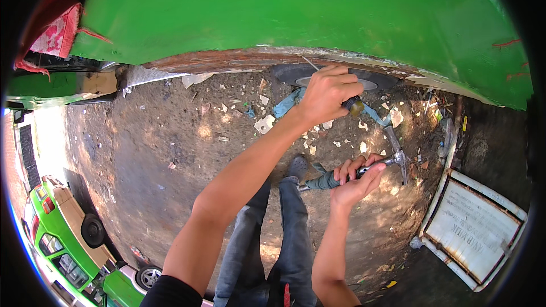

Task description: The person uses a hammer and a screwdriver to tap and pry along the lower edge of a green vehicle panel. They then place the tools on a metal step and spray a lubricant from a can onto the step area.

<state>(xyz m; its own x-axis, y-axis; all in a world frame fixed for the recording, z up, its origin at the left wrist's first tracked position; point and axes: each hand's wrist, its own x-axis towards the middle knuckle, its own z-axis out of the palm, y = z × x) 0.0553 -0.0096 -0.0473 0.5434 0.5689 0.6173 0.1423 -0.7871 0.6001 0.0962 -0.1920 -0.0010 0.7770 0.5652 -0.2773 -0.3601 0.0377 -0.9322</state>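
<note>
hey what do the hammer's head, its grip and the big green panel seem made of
Hammer head: probably steel, bare, with a grey shine. Grip: seemingly wrapped cloth or tape, dull and uneven. Green panel: glossy paint, reflecting light; base material unclear.

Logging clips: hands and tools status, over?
Left hand: gripping screwdriver-like tool, tip at green panel edge. Right hand: holding hammer. Pale flakes on ground, none visibly blocking.

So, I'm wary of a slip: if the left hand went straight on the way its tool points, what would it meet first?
Likely the green vehicle body's chipped lower edge; the screwdriver-like tool has its tip close by, though depth leaves contact unclear.
</note>
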